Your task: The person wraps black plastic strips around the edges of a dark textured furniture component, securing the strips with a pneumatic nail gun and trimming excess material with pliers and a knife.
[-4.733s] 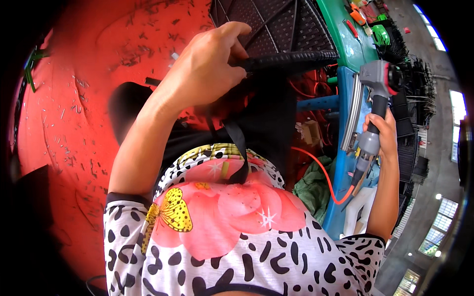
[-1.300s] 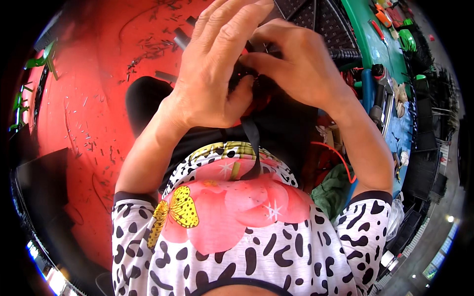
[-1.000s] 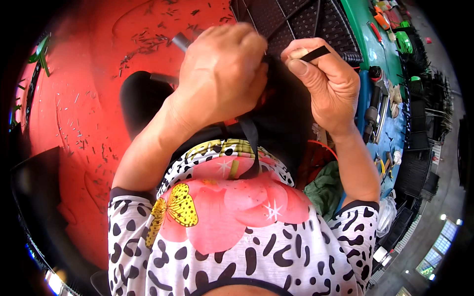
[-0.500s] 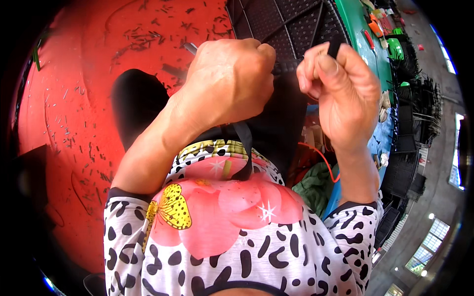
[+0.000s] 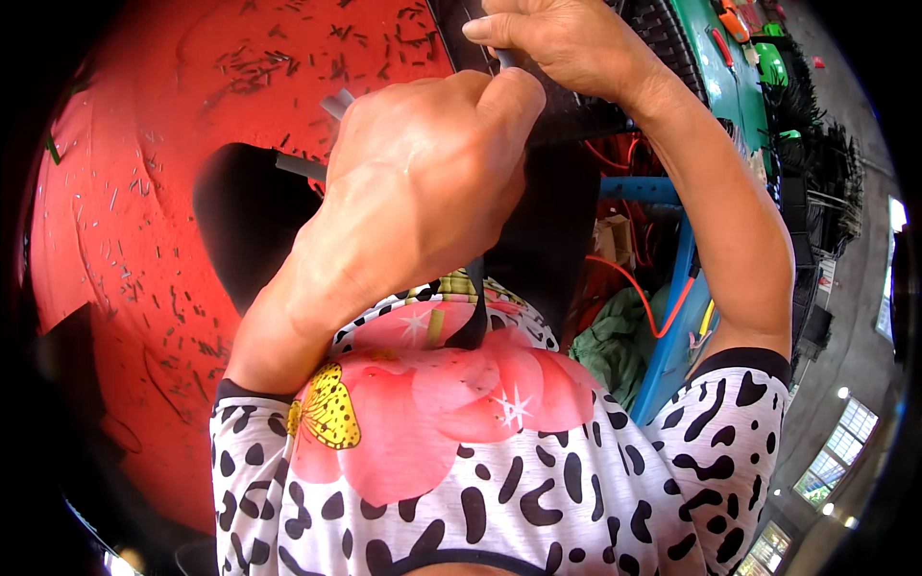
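The left hand [image 5: 432, 173] is above the lap, with its fingers curled together and its thumb lying along the top of the fist; whether they clamp on something inside is hidden. A small grey strip [image 5: 504, 59] shows just at the top of this fist, between the two hands, and one cannot tell which of them holds it. The right hand [image 5: 567, 40] is near the dark panel [image 5: 665, 31], its thumb stretched out to the left; its fingertips are partly cut by the upper border, so their grip cannot be told. The panel is close to the left edge of the green table [image 5: 744, 101], and near this same edge lies a red-handled tool [image 5: 722, 48]. Dark scraps [image 5: 274, 60] are scattered on the red floor [image 5: 226, 120].
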`<state>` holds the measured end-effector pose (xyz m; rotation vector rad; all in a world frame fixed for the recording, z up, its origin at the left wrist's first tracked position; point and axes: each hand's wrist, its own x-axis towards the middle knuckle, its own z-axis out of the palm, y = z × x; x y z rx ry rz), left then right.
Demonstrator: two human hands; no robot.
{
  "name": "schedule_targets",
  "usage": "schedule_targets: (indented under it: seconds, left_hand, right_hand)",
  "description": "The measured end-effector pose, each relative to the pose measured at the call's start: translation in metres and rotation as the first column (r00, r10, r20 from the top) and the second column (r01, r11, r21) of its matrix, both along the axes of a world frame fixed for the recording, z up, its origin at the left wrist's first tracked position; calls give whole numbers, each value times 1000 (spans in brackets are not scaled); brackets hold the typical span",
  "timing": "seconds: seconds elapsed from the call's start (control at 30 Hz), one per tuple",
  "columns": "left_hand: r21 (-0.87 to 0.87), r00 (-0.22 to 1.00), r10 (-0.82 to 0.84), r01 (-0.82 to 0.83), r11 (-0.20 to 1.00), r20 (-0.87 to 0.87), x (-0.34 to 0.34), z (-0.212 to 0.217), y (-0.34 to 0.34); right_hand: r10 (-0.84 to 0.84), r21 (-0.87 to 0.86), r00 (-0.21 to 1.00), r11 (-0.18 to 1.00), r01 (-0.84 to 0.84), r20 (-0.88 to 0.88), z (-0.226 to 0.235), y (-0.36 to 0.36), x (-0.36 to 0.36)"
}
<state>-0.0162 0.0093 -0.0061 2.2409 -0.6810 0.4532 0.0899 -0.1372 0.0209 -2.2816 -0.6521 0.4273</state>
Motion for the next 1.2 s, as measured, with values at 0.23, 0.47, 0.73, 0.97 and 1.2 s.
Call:
schedule_targets:
  seconds: [0.23, 0.47, 0.73, 0.97, 1.2]
  left_hand:
    - [0, 999, 24, -24, 1000, 25, 1, 1, -2]
    - [47, 998, 41, -43, 998, 49, 2, 2, -2]
    - [110, 996, 18, -27, 994, 87, 3, 4, -5]
    - [75, 989, 64, -75, 994, 134, 4, 5, -6]
    - [78, 991, 32, -43, 996, 133, 5, 2, -3]
  right_hand:
    - [-10, 252, 994, 968, -18, 109, 7, -8, -11]
    - [-59, 741, 998, 670, 42, -3, 12, -31, -78]
    - [12, 667, 1000, 745, -4, -8, 26, -44, -60]
    - [25, 308, 977, 947, -91, 213, 22, -7, -11]
    - [256, 108, 965, 963, -249, -52, 3, 5, 13]
